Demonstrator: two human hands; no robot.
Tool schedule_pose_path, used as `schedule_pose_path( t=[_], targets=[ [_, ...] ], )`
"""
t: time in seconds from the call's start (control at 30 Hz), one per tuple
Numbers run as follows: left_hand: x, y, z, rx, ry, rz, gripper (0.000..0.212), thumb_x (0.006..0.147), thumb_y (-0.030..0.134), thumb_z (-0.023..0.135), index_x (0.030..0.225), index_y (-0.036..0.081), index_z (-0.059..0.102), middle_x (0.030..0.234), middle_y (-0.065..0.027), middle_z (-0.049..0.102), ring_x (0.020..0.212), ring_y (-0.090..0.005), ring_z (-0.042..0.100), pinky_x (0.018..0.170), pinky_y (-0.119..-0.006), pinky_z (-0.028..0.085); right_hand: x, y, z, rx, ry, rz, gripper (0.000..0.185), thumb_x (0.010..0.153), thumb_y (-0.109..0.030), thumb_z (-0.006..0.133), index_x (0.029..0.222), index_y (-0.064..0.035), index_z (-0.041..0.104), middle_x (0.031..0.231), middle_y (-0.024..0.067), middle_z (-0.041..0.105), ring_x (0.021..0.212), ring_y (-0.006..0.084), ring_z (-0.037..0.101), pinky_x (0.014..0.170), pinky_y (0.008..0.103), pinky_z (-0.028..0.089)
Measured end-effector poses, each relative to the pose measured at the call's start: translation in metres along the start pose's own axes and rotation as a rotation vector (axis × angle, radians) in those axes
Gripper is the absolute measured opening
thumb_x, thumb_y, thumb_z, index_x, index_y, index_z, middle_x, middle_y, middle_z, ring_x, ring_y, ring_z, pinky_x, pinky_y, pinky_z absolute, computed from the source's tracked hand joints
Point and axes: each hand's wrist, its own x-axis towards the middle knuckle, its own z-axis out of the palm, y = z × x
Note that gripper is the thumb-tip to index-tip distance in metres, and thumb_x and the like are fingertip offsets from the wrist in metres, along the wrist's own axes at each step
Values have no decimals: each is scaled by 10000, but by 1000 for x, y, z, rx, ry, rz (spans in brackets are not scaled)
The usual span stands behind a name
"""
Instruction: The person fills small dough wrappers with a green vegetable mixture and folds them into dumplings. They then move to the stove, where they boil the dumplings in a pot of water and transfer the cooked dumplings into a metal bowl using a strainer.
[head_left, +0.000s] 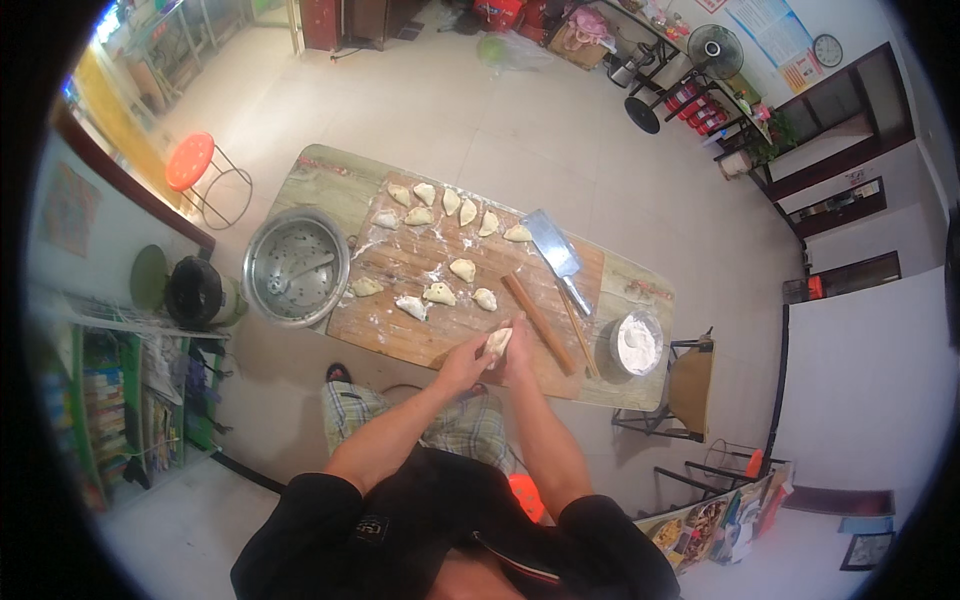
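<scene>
A pale dumpling (498, 343) is pinched between my left hand (465, 365) and my right hand (517, 351), over the near edge of a floured wooden board (397, 262). Several folded dumplings (439, 293) lie on the board, some in a row along its far side and some nearer me. Just right of my hands rests a wooden rolling pin (538, 322), with a pair of chopsticks (577, 330) beyond it. A metal cleaver (555, 251) lies at the board's far right. My fingertips partly hide the held dumpling.
A large metal bowl (255, 300) with a spoon and filling remnants stands on the table's left. At the right end sits a bowl of white flour (637, 343) with a scoop. A chair (690, 390) is by the right end, an orange stool (191, 161) beyond the left.
</scene>
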Motion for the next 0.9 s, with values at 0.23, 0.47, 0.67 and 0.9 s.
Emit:
schedule_pose_path(
  t=[0.23, 0.47, 0.67, 0.9],
  targets=[
    [-5, 11, 5, 449, 99, 237, 361, 792, -15, 604, 1149, 30, 606, 1064, -216, 637, 1052, -423, 590, 910, -494, 481, -42, -24, 20, -1035, 178, -452, 496, 990, -404, 523, 815, 16, 721, 866, 221, 705, 778, 406, 674, 738, 502, 516],
    [-1, 18, 6, 553, 56, 56, 416, 827, 49, 638, 1235, 7, 569, 1184, -255, 592, 1073, -447, 575, 942, -504, 474, -7, -5, 21, -1258, 248, -492, 494, 975, -405, 479, 828, -22, 754, 888, 226, 720, 818, 425, 688, 765, 539, 527],
    [-2, -36, 15, 212, 250, 169, 636, 795, 49, 724, 1401, 30, 530, 1120, -181, 623, 966, -268, 647, 802, -368, 546, -7, -19, 34, -1385, 351, -377, 548, 992, -436, 407, 850, -51, 771, 898, 206, 737, 831, 409, 711, 757, 541, 547],
    [16, -26, 25, 289, 383, -9, 299, 813, 50, 713, 1110, 17, 722, 934, -180, 732, 914, -332, 708, 835, -408, 551, 3, -17, 10, -1165, 300, -350, 587, 998, -468, 421, 882, -7, 766, 869, 253, 721, 817, 456, 694, 787, 539, 527]
  ],
)
